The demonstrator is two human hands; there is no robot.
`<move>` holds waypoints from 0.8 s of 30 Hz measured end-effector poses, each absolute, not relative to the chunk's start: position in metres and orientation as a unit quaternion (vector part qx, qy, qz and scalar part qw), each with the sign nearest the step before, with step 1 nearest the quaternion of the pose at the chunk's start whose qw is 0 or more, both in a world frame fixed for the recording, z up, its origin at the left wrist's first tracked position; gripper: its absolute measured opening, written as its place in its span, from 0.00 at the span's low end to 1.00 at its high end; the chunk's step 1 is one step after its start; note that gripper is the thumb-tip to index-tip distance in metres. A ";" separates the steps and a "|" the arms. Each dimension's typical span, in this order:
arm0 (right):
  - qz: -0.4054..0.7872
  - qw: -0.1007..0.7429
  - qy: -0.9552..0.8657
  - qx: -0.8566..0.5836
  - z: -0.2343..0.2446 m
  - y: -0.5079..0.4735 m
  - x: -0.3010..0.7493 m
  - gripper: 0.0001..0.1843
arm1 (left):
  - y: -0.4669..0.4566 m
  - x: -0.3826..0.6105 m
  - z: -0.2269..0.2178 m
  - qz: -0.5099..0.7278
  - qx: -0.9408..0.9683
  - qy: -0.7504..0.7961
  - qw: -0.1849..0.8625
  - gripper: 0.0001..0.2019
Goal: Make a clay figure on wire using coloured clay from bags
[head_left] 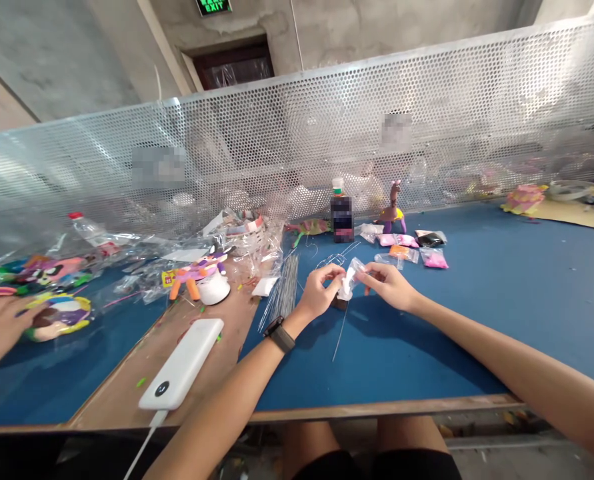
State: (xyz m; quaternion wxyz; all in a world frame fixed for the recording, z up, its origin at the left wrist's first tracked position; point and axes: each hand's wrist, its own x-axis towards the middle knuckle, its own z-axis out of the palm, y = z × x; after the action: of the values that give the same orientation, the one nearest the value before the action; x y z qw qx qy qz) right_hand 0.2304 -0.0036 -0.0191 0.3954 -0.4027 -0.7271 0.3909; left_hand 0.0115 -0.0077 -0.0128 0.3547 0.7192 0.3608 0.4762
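Between my hands is a small clear plastic bag (355,267) with white clay (347,283) showing in it. My left hand (321,288) pinches the bag's left side, a dark watch on its wrist. On the opposite side, the fingers of my right hand (387,284) are closed on the bag's edge. Below them a dark brown lump (339,303) sits on the blue table, partly hidden by the bag and my left hand. One thin wire (340,333) extends toward me from there. A bundle of straight metal wires (283,287) lies left of my left hand.
Bags of pink clay (434,259) and other colours lie beyond my right hand, near a dark bottle (343,220) and a long-necked clay animal (393,210). A white power bank (183,363) lies at left. Another person's hand (4,327) touches a colourful clay piece (59,317).
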 end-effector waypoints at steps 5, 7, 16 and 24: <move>0.471 0.363 -0.719 -0.361 -0.012 -0.009 0.227 0.29 | -0.007 0.009 -0.014 0.427 0.748 0.321 0.394 0.20; 0.479 0.356 -0.722 -0.351 -0.010 -0.012 0.226 0.30 | -0.009 0.009 -0.011 0.409 0.760 0.316 0.393 0.16; 0.523 0.340 -0.713 -0.321 -0.007 -0.018 0.224 0.26 | -0.006 0.011 -0.007 0.450 0.736 0.317 0.394 0.15; 0.494 0.408 -0.684 -0.349 -0.014 -0.017 0.217 0.26 | -0.009 0.019 -0.009 0.487 0.754 0.373 0.234 0.08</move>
State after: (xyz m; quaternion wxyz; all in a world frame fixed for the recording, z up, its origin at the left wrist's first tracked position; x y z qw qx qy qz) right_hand 0.2173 -0.0175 -0.0137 0.4078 -0.3485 -0.6839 0.4944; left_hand 0.0188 -0.0091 -0.0089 0.2338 0.7542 0.3733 0.4869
